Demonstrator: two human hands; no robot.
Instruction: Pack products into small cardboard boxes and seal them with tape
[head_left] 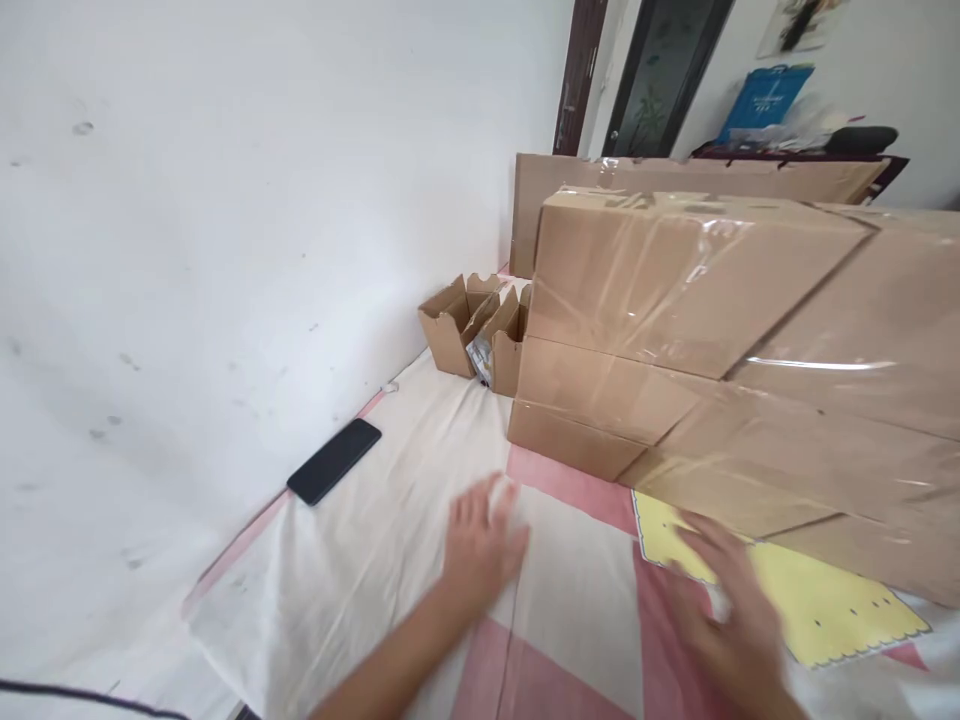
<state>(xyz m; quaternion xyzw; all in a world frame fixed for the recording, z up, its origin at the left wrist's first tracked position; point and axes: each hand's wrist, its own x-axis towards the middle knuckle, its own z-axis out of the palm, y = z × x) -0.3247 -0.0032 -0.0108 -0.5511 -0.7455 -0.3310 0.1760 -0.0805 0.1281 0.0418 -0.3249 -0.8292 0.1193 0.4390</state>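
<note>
My left hand [481, 545] is over the pink and white cloth [577, 590], with its fingers stretched out and nothing in it. To its right is my right hand [724, 610], smeared by motion, its thumb and fingers apart and holding nothing. Just beyond my right hand stands a large brown cardboard box [637, 280], wrapped in clear tape or film. A yellow printed patch [817, 600] on the cloth shows along the box's base, nearest to my right hand. I cannot tell whether either hand touches the cloth.
A black phone [334, 461] lies by the white wall [225, 220] on the left. Two small open cartons [450, 340] stand beside the big box. Behind it rises another cardboard piece [525, 215]. Farther back, a blue bag [765, 102] rests among clutter. A dark cable [82, 694] crosses the lower left.
</note>
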